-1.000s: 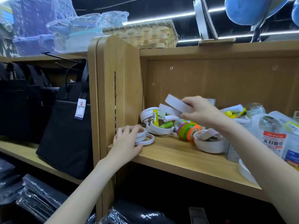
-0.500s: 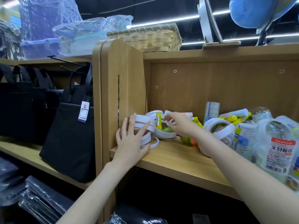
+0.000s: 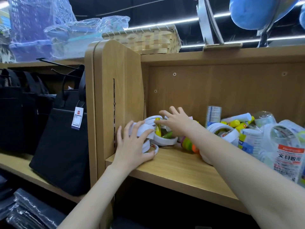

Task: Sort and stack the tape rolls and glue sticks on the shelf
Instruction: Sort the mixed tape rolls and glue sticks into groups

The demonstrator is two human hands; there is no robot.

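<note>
in the head view the left hand (image 3: 132, 146) sits at the front left corner of the wooden shelf (image 3: 173, 169), its fingers spread and curved over a short stack of white tape rolls (image 3: 143, 129) that stands just beside the shelf's upright side panel (image 3: 118, 90); the thumb rests low near the thin loose roll (image 3: 155, 148) lying flat at the foot of the stack. the right hand (image 3: 177, 123) reaches in just behind and to the right of the left hand, palm down with fingers extended over more white rolls, and a yellow glue stick (image 3: 158, 128) stands up just under its fingers; whether it grips anything cannot be told. a wide white tape roll (image 3: 165, 139) lies flat below that hand, and a green and orange roll (image 3: 188, 143) shows under the wrist. further right of the right forearm lies a heap of white rolls (image 3: 222, 131), yellow glue sticks (image 3: 234, 123) and plastic-wrapped packs (image 3: 287, 156). left of the left hand, past the panel, a black bag (image 3: 62, 146) with a white tag (image 3: 77, 118) stands on a lower shelf. above the hands, a woven basket (image 3: 148, 41) sits on top of the unit.
</note>
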